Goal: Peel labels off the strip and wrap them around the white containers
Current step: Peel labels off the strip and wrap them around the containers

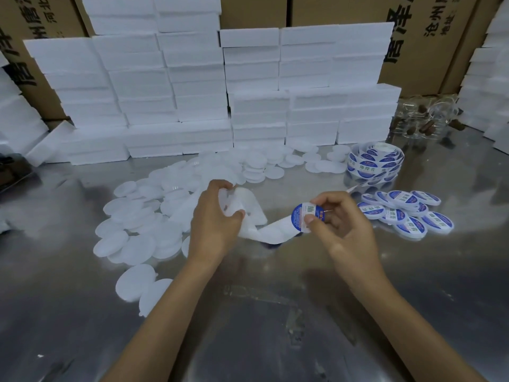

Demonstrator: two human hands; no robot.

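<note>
Two bare hands are seen above a reflective metal tabletop (82,312). The left hand (213,224) is curled around a crumpled length of white backing strip (271,232), its grip closed on the bunched paper. The right hand (341,219) holds a round blue-and-white label (305,217), which is pinched between thumb and forefinger at the end of the strip; whether the label is already lifted from the backing cannot be told. The strip runs from the left hand toward 3 o'clock to the label, and a thin tail continues toward 1 o'clock to a roll of labels (376,161) lying on the tabletop.

At 9 o'clock of the hands, a loose spread of plain white round containers (129,238) is laid flat, many overlapping, and it continues toward 12 o'clock as a further scatter of white discs (261,166). At 3 o'clock of the right hand, a cluster of labelled containers (405,213) is piled, their blue labels facing up.

Farther back, at 12 o'clock, stacked white foam boxes (198,86) are arranged in a wall across the tabletop. At 2 o'clock, clear glass items (429,117) with brown parts are seen; their kind cannot be told. Brown cardboard cartons (429,31) with black printed characters stand behind everything.
</note>
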